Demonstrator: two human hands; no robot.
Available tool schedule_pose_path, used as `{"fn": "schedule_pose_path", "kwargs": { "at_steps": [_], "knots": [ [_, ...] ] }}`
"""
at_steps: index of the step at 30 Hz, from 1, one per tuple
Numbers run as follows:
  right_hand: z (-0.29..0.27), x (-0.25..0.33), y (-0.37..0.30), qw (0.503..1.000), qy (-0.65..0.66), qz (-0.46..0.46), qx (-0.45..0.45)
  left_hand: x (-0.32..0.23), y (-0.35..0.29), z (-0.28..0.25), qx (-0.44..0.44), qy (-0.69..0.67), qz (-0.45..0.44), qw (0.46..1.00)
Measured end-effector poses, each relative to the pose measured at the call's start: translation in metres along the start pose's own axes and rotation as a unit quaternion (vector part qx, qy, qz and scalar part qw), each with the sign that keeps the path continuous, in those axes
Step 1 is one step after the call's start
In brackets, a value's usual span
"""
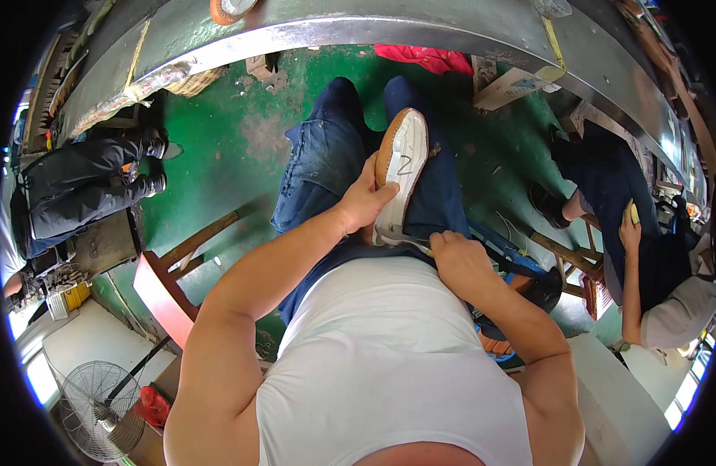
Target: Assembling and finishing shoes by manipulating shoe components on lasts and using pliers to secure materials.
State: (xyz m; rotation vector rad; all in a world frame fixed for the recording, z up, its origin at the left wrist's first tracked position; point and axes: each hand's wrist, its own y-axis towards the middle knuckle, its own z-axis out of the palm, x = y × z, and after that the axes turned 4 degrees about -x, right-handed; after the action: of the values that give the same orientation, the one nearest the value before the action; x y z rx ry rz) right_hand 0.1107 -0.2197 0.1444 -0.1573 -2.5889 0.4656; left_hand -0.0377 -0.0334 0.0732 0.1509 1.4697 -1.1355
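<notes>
Holds a tan shoe (408, 144) in the left hand (365, 200), with the thumb on its pale bottom and the fingers around the left edge. Lies over the blue jeans (310, 182), bottom side up. Points its long way from the white shirt (381, 334) out toward the metal bench (334, 14), leaning a bit right at the round far end. Curls the right hand (457, 262) low, near the shirt, just right of the shoe's near end; cannot tell whether pinching anything. Looks like a short reach left from there to the shoe.
</notes>
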Motion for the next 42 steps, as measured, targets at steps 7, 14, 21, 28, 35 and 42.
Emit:
{"fn": "schedule_pose_path", "kwargs": {
  "at_steps": [7, 14, 21, 28, 35, 42],
  "knots": [
    [0.0, -0.037, 0.01, 0.99, 0.058, -0.059, 0.111, 0.041, -0.024, -0.015, 0.064, 0.165, 0.058, 0.982],
    [-0.045, -0.021, 0.056, 0.913, 0.387, 0.007, -0.131, 0.022, -0.026, -0.008, 0.023, 0.236, 0.06, 0.97],
    [0.012, -0.058, 0.061, 0.881, 0.445, 0.117, -0.11, -0.015, -0.04, -0.032, 0.068, -0.048, 0.024, 0.996],
    [0.032, -0.069, 0.054, 0.829, 0.525, 0.158, -0.11, -0.19, -0.036, -0.031, 0.07, 0.069, 0.236, 0.967],
    [0.021, -0.083, 0.066, 0.843, 0.505, 0.154, -0.099, -0.265, 0.058, -0.001, 0.306, -0.37, 0.16, 0.863],
    [-0.016, -0.07, 0.054, 0.945, 0.276, 0.16, -0.074, -0.232, 0.105, 0.023, 0.166, -0.373, 0.086, 0.909]
  ]
}}
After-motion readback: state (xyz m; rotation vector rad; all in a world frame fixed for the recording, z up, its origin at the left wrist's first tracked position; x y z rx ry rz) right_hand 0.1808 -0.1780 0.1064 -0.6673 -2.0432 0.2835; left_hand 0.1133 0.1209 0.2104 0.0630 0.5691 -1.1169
